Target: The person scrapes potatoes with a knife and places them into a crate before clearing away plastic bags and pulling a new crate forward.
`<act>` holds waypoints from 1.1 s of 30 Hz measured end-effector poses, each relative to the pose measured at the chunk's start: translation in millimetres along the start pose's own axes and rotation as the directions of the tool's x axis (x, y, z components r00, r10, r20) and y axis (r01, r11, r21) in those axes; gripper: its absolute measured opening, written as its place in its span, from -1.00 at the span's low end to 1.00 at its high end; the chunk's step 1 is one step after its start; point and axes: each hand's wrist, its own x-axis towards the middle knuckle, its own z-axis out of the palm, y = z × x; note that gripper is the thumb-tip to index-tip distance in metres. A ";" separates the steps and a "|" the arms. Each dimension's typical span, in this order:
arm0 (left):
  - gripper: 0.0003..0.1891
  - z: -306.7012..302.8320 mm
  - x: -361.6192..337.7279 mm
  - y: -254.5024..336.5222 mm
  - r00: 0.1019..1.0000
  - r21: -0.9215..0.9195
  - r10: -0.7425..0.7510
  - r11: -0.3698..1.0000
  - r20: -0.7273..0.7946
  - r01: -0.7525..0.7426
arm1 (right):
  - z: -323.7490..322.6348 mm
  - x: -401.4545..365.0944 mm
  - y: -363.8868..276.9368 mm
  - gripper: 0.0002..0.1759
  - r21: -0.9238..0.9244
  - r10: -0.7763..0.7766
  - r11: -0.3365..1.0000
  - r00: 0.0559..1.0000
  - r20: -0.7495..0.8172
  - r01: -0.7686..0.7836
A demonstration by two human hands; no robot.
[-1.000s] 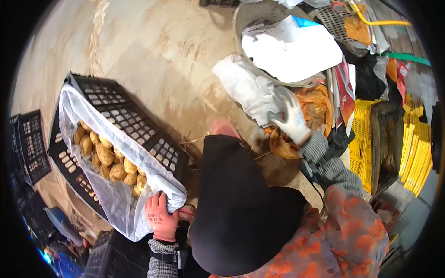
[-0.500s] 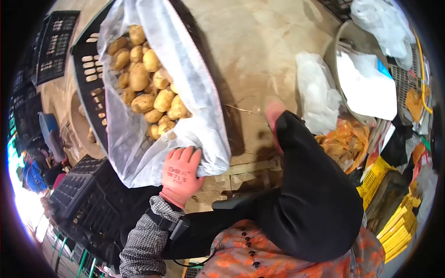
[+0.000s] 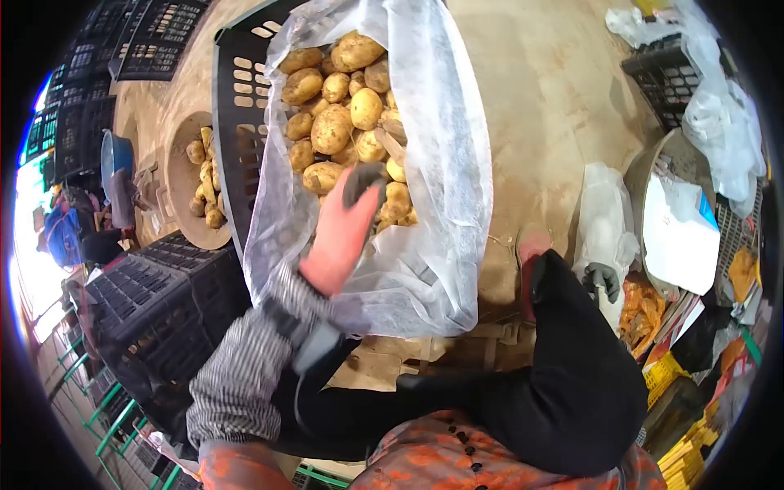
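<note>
Potatoes [image 3: 331, 129] lie in a white translucent liner [image 3: 445, 122] inside a black slatted crate [image 3: 237, 155]. Over their near side is my left hand [image 3: 347, 224], in a pink glove with a dark inner side. Its fingers are bent but apart, with nothing visible between them. Beyond my raised knee, part of my right hand [image 3: 602, 282] shows in a dark glove, low beside a white plastic bag [image 3: 604, 208]. Its fingers are curled round something whitish that I cannot make out, and the arm is hidden.
A round bowl of potatoes [image 3: 184, 175] stands left of the crate, above stacked black crates [image 3: 155, 286]. At the right are a large tub [image 3: 645, 175] with white sheets, an orange net bag [image 3: 641, 314] and yellow items [image 3: 686, 457]. Another person [image 3: 73, 220] is at the far left.
My left hand has moved from the liner's near edge to over the potatoes. My right hand has come into view beyond the knee. The crate sits further right in view.
</note>
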 end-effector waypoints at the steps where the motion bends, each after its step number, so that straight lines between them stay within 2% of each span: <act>1: -0.69 2.8 21.7 4.6 0.992 -0.134 -0.120 0.984 -0.030 0.115 | 8.2 5.6 -16.9 -0.79 0.062 -0.060 0.996 0.998 -0.027 0.061; 3: -0.62 -1.9 60.1 -21.5 0.948 -0.307 -0.232 0.906 0.217 0.292 | 21.4 28.6 -41.6 -0.78 0.131 -0.212 0.971 0.973 0.091 0.200; 4: -0.60 0.9 62.6 -44.5 0.942 0.235 0.308 0.914 0.134 -0.332 | 29.3 38.7 -58.4 -0.74 0.053 -0.308 0.951 0.939 0.155 0.303; 5: -0.55 25.9 73.4 -21.4 0.978 -0.270 -0.199 0.947 -0.063 0.175 | 41.1 44.8 -81.7 -0.72 0.104 -0.392 0.920 0.895 0.215 0.378; 6: -0.59 15.9 80.8 -53.6 0.997 -0.006 0.005 1.000 -0.073 -0.005 | 50.0 48.2 -111.2 -0.71 0.018 -0.423 0.899 0.856 0.296 0.438; 7: -0.62 9.7 89.8 -87.3 0.978 0.240 0.210 0.949 0.006 -0.205 | 63.1 50.3 -130.1 -0.69 -0.019 -0.433 0.887 0.845 0.314 0.462; 8: -0.62 19.9 92.3 -90.1 0.976 -0.091 -0.057 0.995 -0.210 0.038 | 61.3 57.3 -127.4 -0.68 -0.183 -0.467 0.817 0.814 0.345 0.547; 9: -0.61 22.4 65.6 -47.6 0.956 -0.279 -0.256 0.937 -0.140 0.210 | 67.3 50.6 -138.8 -0.65 -0.231 -0.464 0.802 0.818 0.341 0.551; 10: -0.61 15.3 59.6 -51.5 0.948 -0.322 -0.298 0.914 -0.114 0.248 | 65.5 55.4 -125.7 -0.66 -0.310 -0.402 0.792 0.831 0.384 0.526; 11: -0.60 13.5 39.6 -27.2 0.951 -0.350 -0.299 0.902 -0.078 0.255 | 63.9 58.2 -101.6 -0.66 -0.261 -0.414 0.808 0.825 0.385 0.528; 12: -0.63 15.3 25.6 -18.4 0.983 -0.392 -0.174 0.910 -0.064 0.136 | 64.7 54.8 -87.4 -0.69 -0.166 -0.270 0.917 0.871 0.411 0.362; 13: -0.64 -7.1 23.6 -37.8 0.999 -0.179 -0.046 0.983 -0.023 0.041 | 65.7 47.5 -77.0 -0.72 -0.154 -0.201 0.949 0.902 0.383 0.276; 14: -0.64 -7.0 13.5 -39.6 0.999 -0.139 -0.014 0.990 -0.031 0.009 | 65.8 46.1 -40.0 -0.75 -0.035 -0.197 0.973 0.907 0.372 0.226; 15: -0.64 -6.1 3.8 -32.3 0.998 -0.095 0.015 0.995 -0.065 -0.021 | 67.7 45.3 -5.1 -0.74 0.422 -0.031 0.896 0.930 0.367 -0.137; 16: -0.64 -2.4 -6.5 -22.9 0.998 -0.090 0.013 0.996 -0.056 -0.018 | 61.8 37.4 6.9 -0.74 0.552 -0.006 0.824 0.973 0.231 -0.125; 17: -0.66 1.1 -18.4 -12.7 0.990 0.066 0.115 0.992 -0.079 -0.110 | 53.4 27.8 17.9 -0.74 0.671 0.039 0.736 0.995 0.095 -0.093; 18: -0.67 6.4 -30.7 -1.2 0.972 0.222 0.220 0.955 -0.083 -0.197 | 40.9 17.2 27.5 -0.75 0.500 0.037 0.864 0.998 0.050 -0.057; 19: -0.67 15.2 -42.2 10.8 0.973 0.225 0.220 0.954 -0.071 -0.199 | 26.4 6.7 23.9 -0.76 0.300 0.025 0.954 1.000 0.002 -0.024; 20: -0.66 26.7 -53.0 20.7 0.949 0.278 0.307 0.920 -0.070 -0.277 | 10.0 -12.2 16.9 -0.78 0.147 0.013 0.989 1.000 -0.023 -0.010; 21: -0.65 36.4 -58.9 25.4 0.918 0.331 0.390 0.877 -0.068 -0.348 | -4.7 -22.0 22.0 -0.78 0.145 0.013 0.989 0.999 -0.034 -0.008; 22: -0.57 37.2 -65.6 23.4 0.888 0.454 0.457 0.781 0.053 -0.429 | -18.0 -31.2 31.0 -0.79 -0.042 -0.018 0.999 1.000 -0.023 0.017; 23: -0.57 41.3 -70.8 22.9 0.888 0.456 0.456 0.778 0.066 -0.433 | -29.4 -41.5 43.5 -0.79 -0.220 -0.040 0.975 0.999 -0.004 0.038; 24: -0.49 47.7 -76.8 24.0 0.871 0.483 0.467 0.733 0.154 -0.479 | -40.9 -53.4 68.9 -0.79 -0.208 -0.030 0.978 0.999 -0.015 0.027; 25: -0.40 52.5 -83.5 25.2 0.847 0.506 0.470 0.683 0.249 -0.527 | -49.6 -66.3 104.8 -0.77 -0.207 0.177 0.966 0.978 0.109 -0.152; 26: -0.22 52.1 -95.4 14.2 0.800 0.546 0.409 0.586 0.439 -0.599 | -52.5 -76.5 126.1 -0.75 -0.225 0.370 0.920 0.899 0.233 -0.320; 27: -0.08 37.5 -102.6 -17.4 0.862 0.630 0.275 0.595 0.425 -0.500 | -53.5 -80.2 106.4 -0.71 -0.482 0.273 0.873 0.895 0.353 -0.077; 29: -0.07 41.6 -110.7 -23.0 0.862 0.697 0.223 0.513 0.455 -0.501 | -47.8 -76.0 85.1 -0.73 -0.635 0.180 0.768 0.924 0.337 0.082; 30: -0.07 42.8 -112.4 -25.9 0.867 0.724 0.236 0.480 0.438 -0.496 | -46.0 -56.4 124.0 -0.70 -0.577 -0.089 0.768 0.939 0.333 0.278; 31: -0.07 45.0 -112.5 -26.6 0.866 0.733 0.228 0.463 0.444 -0.498 | -40.9 -23.5 103.8 -0.56 -0.524 -0.353 0.712 0.884 0.306 0.466; 32: -0.07 47.6 -111.3 -26.3 0.870 0.736 0.236 0.466 0.432 -0.491 | -46.3 7.2 79.3 -0.59 -0.370 0.123 0.928 0.965 0.233 -0.029; 33: -0.06 49.6 -109.6 -26.1 0.875 0.738 0.245 0.469 0.418 -0.485 | -49.4 39.4 93.1 -0.63 -0.124 -0.297 0.943 0.949 0.107 0.309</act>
